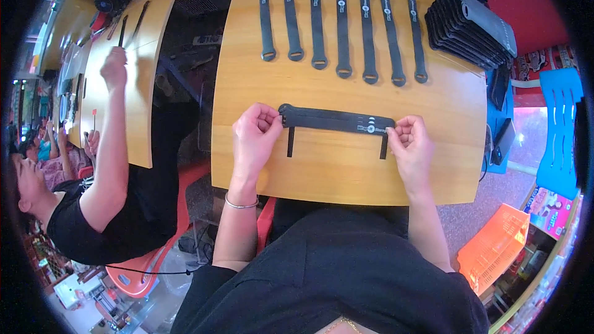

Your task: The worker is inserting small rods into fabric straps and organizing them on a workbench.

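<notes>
1. My left hand (255,133) pinches the left end of a black strap (337,120), thumb and fingers closed on it.
2. My right hand (410,142) is closed on the same strap's right end, so the strap lies stretched flat between my two hands on the wooden table (322,176).
3. Two short black tabs hang from the strap toward me, one just beside each hand.
4. Beyond my grip, farther up the table, a row of seven black straps (341,31) lies side by side, each with a ring end pointing toward me; they are well apart from the strap I hold, with bare wood between.
5. Beyond my right hand and off to the right, a stack of black pieces (470,28) sits at the table's far corner.
6. To the right of my right hand, past the table edge, there is a blue plastic chair (560,130), and nearer me an orange crate (495,247).
7. To the left of my left hand, across a gap, another person's arm (111,142) reaches onto a second wooden table (142,55).
8. Nothing lies between my hands and the strap.
</notes>
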`<action>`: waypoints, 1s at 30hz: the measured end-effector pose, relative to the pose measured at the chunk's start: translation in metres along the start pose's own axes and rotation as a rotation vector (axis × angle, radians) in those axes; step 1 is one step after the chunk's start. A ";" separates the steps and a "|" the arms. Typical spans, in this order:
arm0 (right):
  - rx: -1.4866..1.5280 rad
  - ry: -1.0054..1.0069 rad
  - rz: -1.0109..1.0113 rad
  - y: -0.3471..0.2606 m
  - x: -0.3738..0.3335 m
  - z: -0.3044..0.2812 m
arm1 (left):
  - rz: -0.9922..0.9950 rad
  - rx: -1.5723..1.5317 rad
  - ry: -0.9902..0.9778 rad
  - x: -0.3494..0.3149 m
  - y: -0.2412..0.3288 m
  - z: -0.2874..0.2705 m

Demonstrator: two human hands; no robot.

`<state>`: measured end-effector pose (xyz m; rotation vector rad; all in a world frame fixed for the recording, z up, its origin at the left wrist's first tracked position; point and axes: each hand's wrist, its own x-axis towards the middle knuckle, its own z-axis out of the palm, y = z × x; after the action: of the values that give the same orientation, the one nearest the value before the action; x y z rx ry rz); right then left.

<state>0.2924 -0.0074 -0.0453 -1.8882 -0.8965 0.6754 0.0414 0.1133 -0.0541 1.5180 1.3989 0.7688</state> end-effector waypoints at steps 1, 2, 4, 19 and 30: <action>0.001 0.001 -0.002 0.000 0.000 0.000 | 0.002 0.000 0.001 0.000 0.000 0.000; 0.002 0.000 0.000 -0.001 0.000 0.000 | 0.017 0.008 0.007 0.000 0.000 0.000; 0.004 -0.001 0.001 -0.003 0.000 0.000 | 0.034 0.017 0.014 0.000 0.000 0.000; -0.006 -0.009 -0.050 -0.003 0.000 0.000 | 0.097 0.119 0.047 -0.007 0.001 0.001; 0.120 0.057 -0.117 0.003 -0.004 -0.001 | 0.542 0.414 0.107 -0.026 0.011 -0.005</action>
<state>0.2923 -0.0120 -0.0475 -1.7261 -0.9025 0.5889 0.0372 0.0898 -0.0390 2.2622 1.2844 0.9297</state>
